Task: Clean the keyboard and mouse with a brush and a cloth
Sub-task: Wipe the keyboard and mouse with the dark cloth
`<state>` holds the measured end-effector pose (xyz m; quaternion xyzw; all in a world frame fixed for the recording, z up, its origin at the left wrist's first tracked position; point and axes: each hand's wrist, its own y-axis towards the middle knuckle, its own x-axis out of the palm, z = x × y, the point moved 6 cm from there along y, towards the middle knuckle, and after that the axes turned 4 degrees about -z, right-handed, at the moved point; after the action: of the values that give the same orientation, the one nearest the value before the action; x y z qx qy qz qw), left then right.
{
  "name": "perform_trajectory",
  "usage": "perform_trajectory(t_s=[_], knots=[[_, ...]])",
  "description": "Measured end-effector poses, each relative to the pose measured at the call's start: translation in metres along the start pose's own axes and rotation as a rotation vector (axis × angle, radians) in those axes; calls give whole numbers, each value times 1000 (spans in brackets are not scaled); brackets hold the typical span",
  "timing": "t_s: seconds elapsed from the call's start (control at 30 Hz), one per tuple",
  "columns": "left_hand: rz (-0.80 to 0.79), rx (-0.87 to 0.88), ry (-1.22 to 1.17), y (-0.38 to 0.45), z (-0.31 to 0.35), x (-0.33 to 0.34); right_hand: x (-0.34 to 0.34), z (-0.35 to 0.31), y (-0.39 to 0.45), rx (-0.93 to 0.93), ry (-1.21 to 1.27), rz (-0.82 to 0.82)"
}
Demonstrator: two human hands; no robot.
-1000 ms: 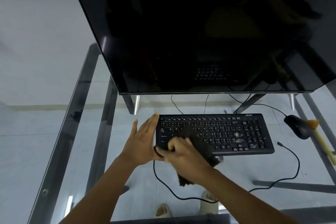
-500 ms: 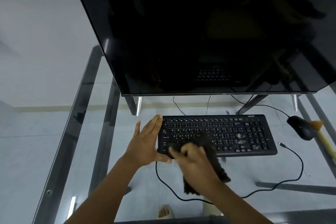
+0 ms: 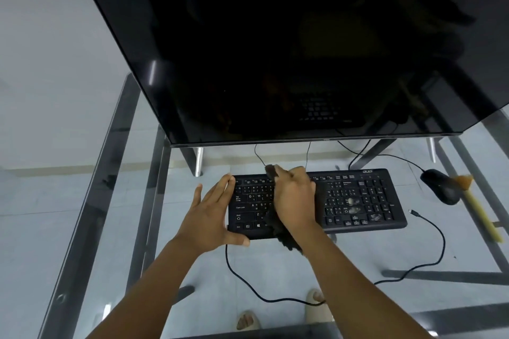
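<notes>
Keyboard (image 3: 360,201), black and wired, lay flat on the glass table (image 3: 192,264) just below the lower edge of a large dark monitor (image 3: 275,49). From the head camera, the left hand (image 3: 210,213) was spread open, fingers straight, palm pressed against the keyboard's left end with the thumb hooked along its near edge. The right hand (image 3: 294,201) lay over the left-centre keys, fingers closed down on a dark cloth (image 3: 283,237); one corner of the cloth stuck out past the fingertips at the keyboard's far edge, and a ragged end hung out below the wrist over the near edge. Pale smudges showed on a few keys toward the right half of the keyboard, clear of both hands.

To the right, well apart from the hands, a black mouse (image 3: 440,186) sat on the glass near the keyboard's far right corner. A brush (image 3: 480,215) with a pale yellow handle lay just beside it, its brown bristles touching or overlapping the mouse's right side; which, I could not tell. A loose black cable (image 3: 438,239) curled across the glass to the right of the keyboard with its plug end free, and another cable (image 3: 234,270) looped below the keyboard toward the person. Through the glass, two feet in light slides (image 3: 248,320) were visible on the tiled floor
</notes>
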<state>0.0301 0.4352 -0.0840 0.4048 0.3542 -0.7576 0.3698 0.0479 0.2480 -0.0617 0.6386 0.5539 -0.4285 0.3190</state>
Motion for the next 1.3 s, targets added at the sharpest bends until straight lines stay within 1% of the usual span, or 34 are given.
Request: perform_trajectory(t_s=[0.03,0.07,0.13,0.17,0.2,0.27,0.3,0.33,0.4,0.43,0.47,0.5,0.57,0.6,0.63,0.67,0.73,0.77,0.8,0.83,0.87,0.9,0.93,0.97,1.0,1.03,1.07,1.13,1.17,1.2,1.27,1.3], knots=[[3,-3,-5,-1,-1,0,1,-9,-2,8,-4,4],[3,-8,-10,-2,-1,0,6,-27,-9,-77,17,-50],[-3,-10,-11,0,1,1,15,-53,-28,-367,-51,-134],[-7,-7,-11,1,2,1,13,-50,-25,-443,-112,-153],[-15,-1,-16,3,6,2,6,-33,-12,-406,-136,-137],[-24,14,-26,8,14,6,-15,9,11,-122,-160,-10],[-19,17,-36,8,16,7,-21,13,10,-11,-120,14],[-8,15,-54,6,15,7,-17,-1,3,7,-78,-7],[23,-3,-86,1,7,5,6,-53,-21,-213,42,-120],[36,-15,-96,-2,1,5,19,-70,-34,-324,68,-227],[40,-25,-107,-4,-2,5,23,-76,-36,-400,69,-257],[38,-36,-120,-5,-2,5,21,-69,-29,-390,19,-242],[20,-57,-163,-3,-1,5,19,-31,-2,-161,-14,-140],[18,-62,-177,-4,-2,6,17,-25,0,-67,0,-98],[29,-45,-168,-3,3,4,12,-29,-6,-66,-17,-70],[41,-31,-156,-2,6,1,13,-45,-16,-164,-7,-79],[56,-36,-136,-6,-1,0,30,-76,-36,-362,33,-216],[59,-33,-134,-6,0,-1,27,-74,-37,-383,77,-242],[56,-34,-137,-6,1,-1,19,-63,-27,-328,89,-207],[46,-34,-147,-6,3,-1,12,-44,-14,-232,77,-132],[38,-36,-155,-5,5,-1,5,-29,-9,-117,120,-87],[38,-39,-158,-5,5,-2,0,-26,-12,-122,94,-65],[38,-43,-158,-5,4,-3,3,-33,-22,-246,98,-117],[36,-46,-153,-5,2,-4,13,-50,-40,-443,96,-226],[29,-47,-143,-5,0,-4,20,-58,-58,-546,86,-381],[17,-47,-138,-5,-1,-4,23,-54,-62,-561,106,-457],[7,-48,-137,-5,-1,-4,22,-42,-54,-500,115,-457],[3,-52,-141,-3,1,-6,13,-24,-35,-339,82,-247],[6,-54,-138,-3,1,-6,9,-27,-38,-294,110,-203],[15,-48,-126,-4,0,-6,10,-37,-49,-319,145,-237],[35,-29,-86,-4,-1,-6,20,-55,-78,-438,155,-397],[30,-32,-76,-3,-1,-6,20,-50,-80,-447,155,-426]])
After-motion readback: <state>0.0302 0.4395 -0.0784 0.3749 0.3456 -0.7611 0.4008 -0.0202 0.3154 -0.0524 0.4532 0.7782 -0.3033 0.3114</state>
